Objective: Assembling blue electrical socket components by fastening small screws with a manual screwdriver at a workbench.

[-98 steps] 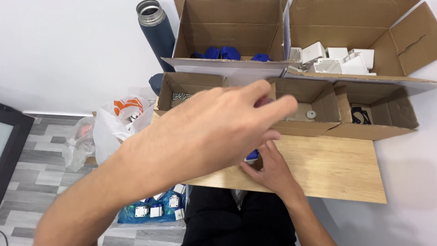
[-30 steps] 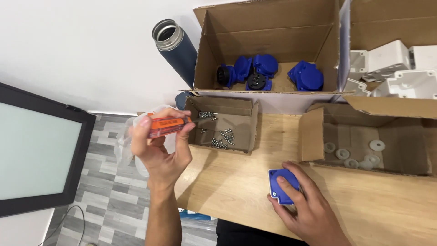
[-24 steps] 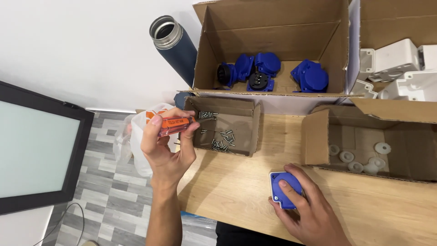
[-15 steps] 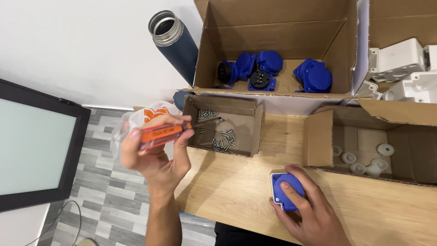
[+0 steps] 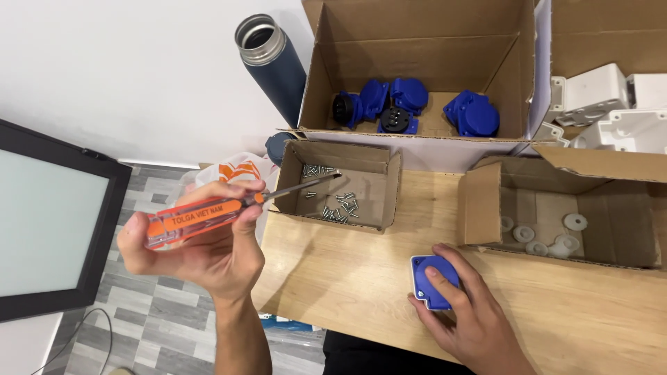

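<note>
The left hand point(image 5: 201, 243) grips an orange screwdriver point(image 5: 208, 212) off the bench's left edge, over grey floor tiles, its tip above the screw box point(image 5: 340, 184). The right hand point(image 5: 469, 312) presses a blue socket point(image 5: 432, 278) flat on the wooden bench point(image 5: 347, 278) near its front edge, fingers resting on top. A dark monitor point(image 5: 48, 222) stands at left, against a white wall.

A single head-worn camera looks steeply down from above the near edge of the wooden desk point(image 5: 347, 278), close enough that both forearms enter from the bottom of the view. It faces the desk's far edge, where open cardboard boxes point(image 5: 417, 69) line the white wall, with grey floor point(image 5: 139, 326) visible past the left edge.
</note>
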